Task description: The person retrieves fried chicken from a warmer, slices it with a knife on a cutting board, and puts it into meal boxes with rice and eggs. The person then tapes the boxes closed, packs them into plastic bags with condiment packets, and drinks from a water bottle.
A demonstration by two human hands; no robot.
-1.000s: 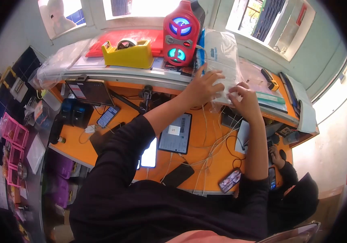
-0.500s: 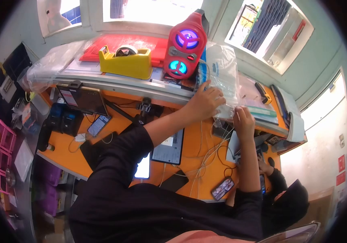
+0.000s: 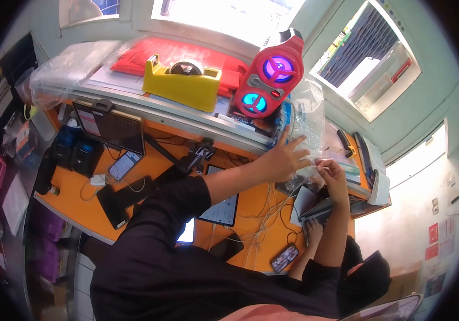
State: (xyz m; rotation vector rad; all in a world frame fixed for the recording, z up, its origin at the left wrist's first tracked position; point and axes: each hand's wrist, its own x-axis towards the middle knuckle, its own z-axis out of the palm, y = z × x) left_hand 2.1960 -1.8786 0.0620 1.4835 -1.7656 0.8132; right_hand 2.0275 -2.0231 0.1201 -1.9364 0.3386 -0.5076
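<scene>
A clear plastic bag (image 3: 310, 109) lies on the raised shelf, right of a red speaker (image 3: 270, 75) with lit purple and blue cones. My left hand (image 3: 284, 159) rests against the bag's near part with its fingers spread. Just to the right, my right hand (image 3: 333, 175) pinches the bag's lower edge between thumb and fingertips. The two hands are close together but apart. Crumpled plastic partly hides what lies under them.
A yellow tape dispenser (image 3: 182, 85) and red plastic packs (image 3: 157, 53) share the shelf. Below, the orange desk (image 3: 82, 206) carries a monitor (image 3: 112, 128), a tablet (image 3: 223, 207), phones (image 3: 284, 258) and tangled cables (image 3: 261, 227). A co-worker's hand (image 3: 313, 233) is beneath my right arm.
The camera view has shifted. My left fingers have spread wider over the bag, while my right hand keeps its pinch. The co-worker's hand now shows further left, by the dark device.
</scene>
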